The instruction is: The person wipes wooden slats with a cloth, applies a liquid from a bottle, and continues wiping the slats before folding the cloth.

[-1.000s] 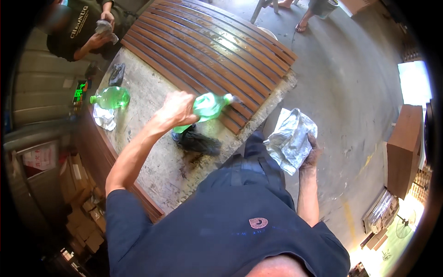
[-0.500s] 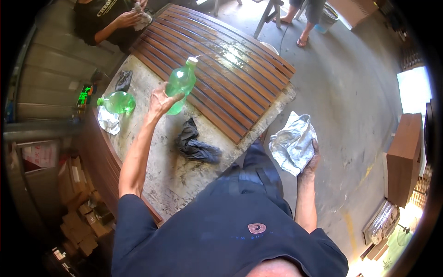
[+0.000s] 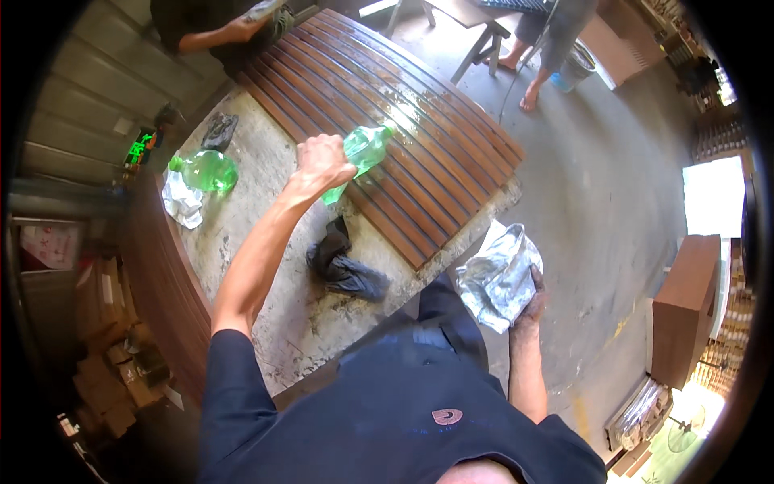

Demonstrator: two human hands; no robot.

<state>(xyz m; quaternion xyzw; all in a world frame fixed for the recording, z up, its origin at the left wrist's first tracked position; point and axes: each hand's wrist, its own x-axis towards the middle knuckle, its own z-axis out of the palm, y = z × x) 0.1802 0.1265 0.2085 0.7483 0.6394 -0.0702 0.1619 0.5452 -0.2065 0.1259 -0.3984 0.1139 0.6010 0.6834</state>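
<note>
My left hand (image 3: pixel 321 165) is wrapped round a green plastic bottle (image 3: pixel 367 150), tilted with its neck pointing away to the right over a brown slatted wood panel (image 3: pixel 395 173). Wet patches shine on the slats near the far side. Off the table's near right edge, my right hand (image 3: pixel 532 302) grips a crumpled whitish cloth (image 3: pixel 498 274). Below the bottle, a dark crumpled cloth (image 3: pixel 343 262) rests on the stained tabletop (image 3: pixel 270 286). A second green bottle (image 3: pixel 208 171) lies on its side at the left, against a white cloth (image 3: pixel 182 200).
Another dark rag (image 3: pixel 219 131) lies beyond the second bottle. A co-worker's hand (image 3: pixel 242 31) shows at the panel's far left corner. A sawhorse (image 3: pixel 484 40), another person's bare feet (image 3: pixel 528 97) and a bucket (image 3: pixel 574 66) are at the back right. A brown box (image 3: pixel 685 302) stands far right.
My left hand has moved right and tipped the bottle over from nearly upright. The right hand's cloth is slightly lower and further left. The co-worker's hand at the far left has shifted.
</note>
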